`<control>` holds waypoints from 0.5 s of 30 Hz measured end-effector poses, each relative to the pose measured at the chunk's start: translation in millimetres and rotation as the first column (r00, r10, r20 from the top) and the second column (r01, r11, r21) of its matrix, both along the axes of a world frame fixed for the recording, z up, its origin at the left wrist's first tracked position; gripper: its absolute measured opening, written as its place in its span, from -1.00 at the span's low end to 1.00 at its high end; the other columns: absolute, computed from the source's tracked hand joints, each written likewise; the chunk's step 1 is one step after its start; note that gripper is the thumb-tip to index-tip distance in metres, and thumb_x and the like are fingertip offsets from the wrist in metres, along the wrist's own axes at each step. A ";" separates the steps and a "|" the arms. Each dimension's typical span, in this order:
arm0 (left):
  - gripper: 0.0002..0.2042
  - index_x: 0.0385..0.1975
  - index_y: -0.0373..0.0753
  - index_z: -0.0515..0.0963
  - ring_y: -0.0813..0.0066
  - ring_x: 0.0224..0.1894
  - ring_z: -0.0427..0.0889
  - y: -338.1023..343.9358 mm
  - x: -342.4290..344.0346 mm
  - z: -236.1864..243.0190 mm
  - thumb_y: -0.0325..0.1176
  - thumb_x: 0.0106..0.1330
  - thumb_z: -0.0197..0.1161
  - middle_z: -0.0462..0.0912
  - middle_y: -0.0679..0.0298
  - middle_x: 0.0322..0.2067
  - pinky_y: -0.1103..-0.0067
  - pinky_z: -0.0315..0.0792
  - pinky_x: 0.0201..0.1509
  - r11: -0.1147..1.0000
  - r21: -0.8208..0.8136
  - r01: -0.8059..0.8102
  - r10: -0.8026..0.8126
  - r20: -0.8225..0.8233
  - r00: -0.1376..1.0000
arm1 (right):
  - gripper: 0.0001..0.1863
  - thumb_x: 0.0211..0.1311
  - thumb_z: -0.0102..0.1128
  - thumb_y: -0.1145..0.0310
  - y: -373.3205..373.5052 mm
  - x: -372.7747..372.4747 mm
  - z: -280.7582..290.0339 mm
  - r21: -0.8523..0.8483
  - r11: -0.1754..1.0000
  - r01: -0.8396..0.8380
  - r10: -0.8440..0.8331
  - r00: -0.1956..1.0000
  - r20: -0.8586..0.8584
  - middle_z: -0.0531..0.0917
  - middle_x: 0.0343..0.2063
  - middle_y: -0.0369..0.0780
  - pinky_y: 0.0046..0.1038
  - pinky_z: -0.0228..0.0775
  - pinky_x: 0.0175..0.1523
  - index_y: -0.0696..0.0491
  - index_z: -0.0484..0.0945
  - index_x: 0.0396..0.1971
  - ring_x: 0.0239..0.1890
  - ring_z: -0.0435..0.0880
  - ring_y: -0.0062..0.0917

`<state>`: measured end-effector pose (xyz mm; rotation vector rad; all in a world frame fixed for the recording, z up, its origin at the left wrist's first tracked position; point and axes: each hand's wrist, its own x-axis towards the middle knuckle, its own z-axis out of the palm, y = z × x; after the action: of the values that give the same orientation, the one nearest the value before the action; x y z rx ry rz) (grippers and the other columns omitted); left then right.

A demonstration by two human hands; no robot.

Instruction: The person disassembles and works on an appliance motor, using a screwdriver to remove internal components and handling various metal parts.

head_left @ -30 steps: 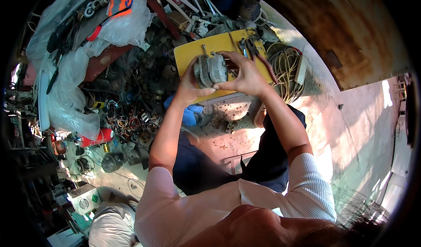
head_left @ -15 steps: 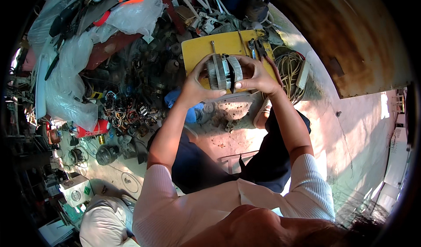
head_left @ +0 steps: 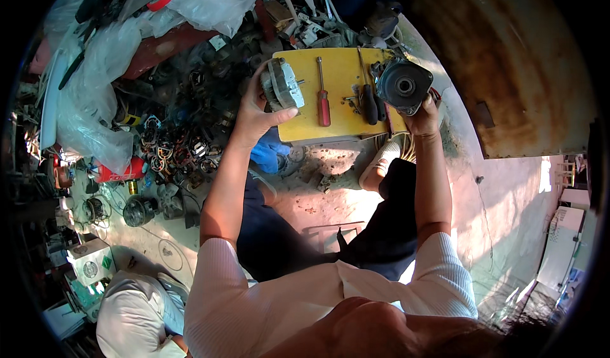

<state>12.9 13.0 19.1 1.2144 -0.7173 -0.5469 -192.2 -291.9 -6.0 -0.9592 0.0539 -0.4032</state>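
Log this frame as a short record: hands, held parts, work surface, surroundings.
left hand: holds grey motor-like body, short shaft pointing right
right hand: grips dark end cover near its lower-right edge, recessed side toward the camera
held parts: apart
work surface: yellow board
on board: red-handled driver; black-handled driver to its right
left surroundings: blue cloth, jumbled wired parts, clear plastic sheeting

The round cover [head_left: 404, 86] partly hides the right hand [head_left: 424, 120].
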 end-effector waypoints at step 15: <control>-0.15 0.34 -0.21 0.19 0.34 0.26 0.39 2.3 4.2 -4.8 -0.24 0.04 0.52 0.42 0.23 0.19 0.35 0.26 0.37 0.984 -0.158 0.087 -0.131 -0.298 0.946 | -0.32 0.22 0.31 0.31 52.0 65.7 31.3 0.107 0.982 -0.154 0.160 0.986 -0.052 0.52 0.08 -0.18 -0.32 0.30 0.29 0.15 0.24 0.28 0.11 0.54 -0.43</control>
<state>17.2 15.3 14.4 0.9323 -0.5496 -0.7458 -126.5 -239.9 25.3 -0.8669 0.0526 -0.2236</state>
